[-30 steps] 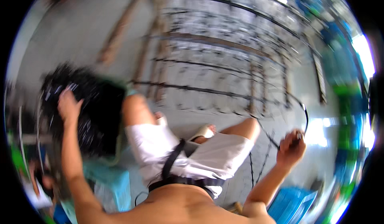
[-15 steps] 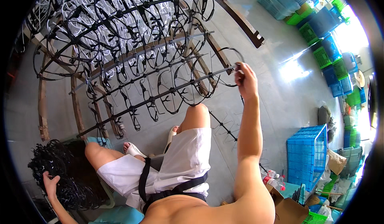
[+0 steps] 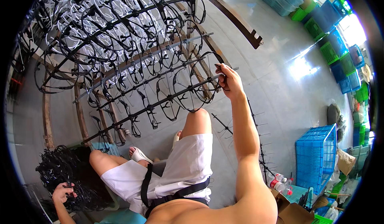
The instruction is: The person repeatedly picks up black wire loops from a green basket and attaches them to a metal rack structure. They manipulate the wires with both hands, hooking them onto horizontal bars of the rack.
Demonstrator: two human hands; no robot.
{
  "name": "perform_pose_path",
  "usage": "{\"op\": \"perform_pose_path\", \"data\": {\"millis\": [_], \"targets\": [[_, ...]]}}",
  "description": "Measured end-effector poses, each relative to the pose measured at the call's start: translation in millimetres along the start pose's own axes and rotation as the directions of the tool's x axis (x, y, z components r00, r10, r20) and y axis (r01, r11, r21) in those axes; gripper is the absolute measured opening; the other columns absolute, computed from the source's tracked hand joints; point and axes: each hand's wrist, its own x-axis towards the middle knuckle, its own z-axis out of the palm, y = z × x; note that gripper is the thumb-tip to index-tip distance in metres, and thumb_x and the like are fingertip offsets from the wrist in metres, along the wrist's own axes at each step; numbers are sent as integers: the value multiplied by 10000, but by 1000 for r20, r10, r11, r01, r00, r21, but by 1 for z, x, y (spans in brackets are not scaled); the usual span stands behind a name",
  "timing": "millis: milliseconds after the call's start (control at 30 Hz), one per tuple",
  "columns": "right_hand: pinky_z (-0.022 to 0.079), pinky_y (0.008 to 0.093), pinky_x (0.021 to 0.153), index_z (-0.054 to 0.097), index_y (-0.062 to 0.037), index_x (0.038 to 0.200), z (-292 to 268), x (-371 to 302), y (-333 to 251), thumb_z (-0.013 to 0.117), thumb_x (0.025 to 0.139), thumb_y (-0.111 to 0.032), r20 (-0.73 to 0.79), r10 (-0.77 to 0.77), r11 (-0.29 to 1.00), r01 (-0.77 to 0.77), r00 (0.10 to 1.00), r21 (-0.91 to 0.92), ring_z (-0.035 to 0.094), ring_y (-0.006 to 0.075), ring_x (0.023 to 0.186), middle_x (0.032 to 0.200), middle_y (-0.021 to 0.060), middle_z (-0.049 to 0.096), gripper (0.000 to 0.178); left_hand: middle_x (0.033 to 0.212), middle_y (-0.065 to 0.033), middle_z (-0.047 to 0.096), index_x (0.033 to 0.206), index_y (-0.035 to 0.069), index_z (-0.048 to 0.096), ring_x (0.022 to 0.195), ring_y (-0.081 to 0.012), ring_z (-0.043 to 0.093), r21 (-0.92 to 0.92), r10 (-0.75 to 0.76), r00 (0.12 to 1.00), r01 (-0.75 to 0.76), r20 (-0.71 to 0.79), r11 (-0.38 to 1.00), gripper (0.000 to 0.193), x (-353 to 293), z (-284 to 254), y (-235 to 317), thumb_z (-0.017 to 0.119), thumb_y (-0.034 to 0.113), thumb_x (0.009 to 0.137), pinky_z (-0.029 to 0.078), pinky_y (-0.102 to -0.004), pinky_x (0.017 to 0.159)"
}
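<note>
Notably, the right hand point(image 3: 231, 83) is pinched around one end of a thin black curved piece point(image 3: 219, 57), at the right end of the nearest rack bar point(image 3: 160, 102), well right of the pile. Left hand point(image 3: 64, 192): fingers half curled at the near side of a tangled pile of black pieces point(image 3: 56, 164) on the left; whether it grips one, I cannot tell.

Handling (judged): very light; slim, springy, probably moulded plastic. Should flex sideways and recover, but a sharp twist could snap or kink it. Smooth finish, perhaps slightly slippery. Best hold: thumb and fingertips on the thicker end, leaving the curve free. Pieces in the pile look interlocked, so lifting one may drag neighbours; the thin wire prongs along the bar could snag or scratch.

Hard to make out: far end of the held piece merges with the dark loops behind it; its contact with the bar is unclear. Fingers cover the gripped end. Pile depth and container floor hidden. White pieces point(image 3: 120, 56) on the far side overlap too densely to separate; far left rack runs into the dark lens rim.
</note>
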Motion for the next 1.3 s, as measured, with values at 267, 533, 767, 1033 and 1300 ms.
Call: {"op": "perform_pose_path", "data": {"millis": [267,533,767,1033,1300], "targets": [[288,171,420,639,-40,983,-3,-3,5,535,945,-247,43,-7,1000,7,999,8,395,27,520,750,-22,555,234,682,-163,614,988,-55,544,515,-282,584,-97,302,950,-310,-83,946,428,-32,-40,-30,627,11,573,522,-390,497],[293,176,421,636,-26,1007,3,-2,0,529,947,-248,19,7,999,-8,1000,35,405,28,530,755,-6,557,254,729,-150,653,935,-77,599,645,-242,648,251,106,993,-113,44,961,395,-47,2,-20,730,-68,562,533,-327,673],[384,209,577,579,4,1104,-19,-13,13,522,940,-214,138,-49,985,24,989,174,469,62,643,781,-10,555,279,734,-28,636,861,13,707,690,-121,586,798,-47,997,-16,55,602,407,-23,41,10,857,134,503,454,-231,682],[376,265,913,457,8,1299,-46,-43,58,659,752,18,224,-340,874,218,913,434,508,117,925,951,5,535,583,790,-140,655,593,-3,514,775,-204,641,562,125,990,-71,-58,824,293,-6,12,-18,763,-103,476,511,-304,652],[417,231,830,515,-47,1259,-51,-54,70,721,710,50,236,-236,949,171,943,265,498,93,974,1085,-7,553,595,790,-89,618,953,-26,582,707,-190,615,458,81,997,-76,9,886,326,-25,25,5,685,5,646,485,-299,581]]}}
